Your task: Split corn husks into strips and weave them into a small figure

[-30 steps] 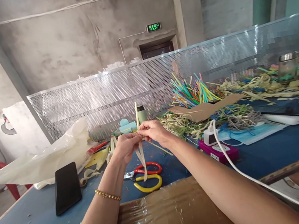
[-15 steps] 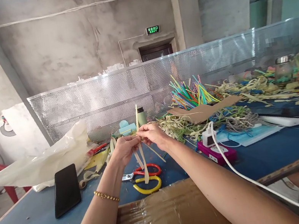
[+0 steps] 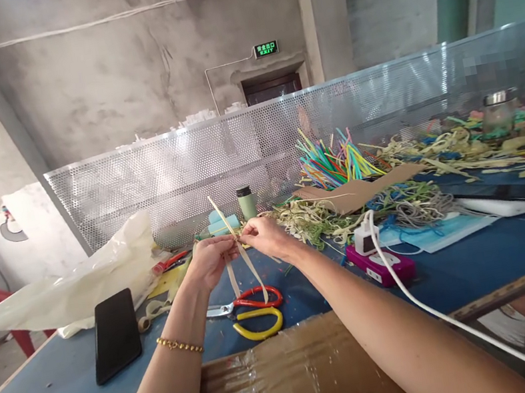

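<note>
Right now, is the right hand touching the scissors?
Apart: the head view shows blue tabletop between the right hand and the scissors.

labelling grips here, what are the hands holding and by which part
The left hand and right hand pinch pale strips partway along, ends showing above and below; the exact contact cannot be told.
</note>
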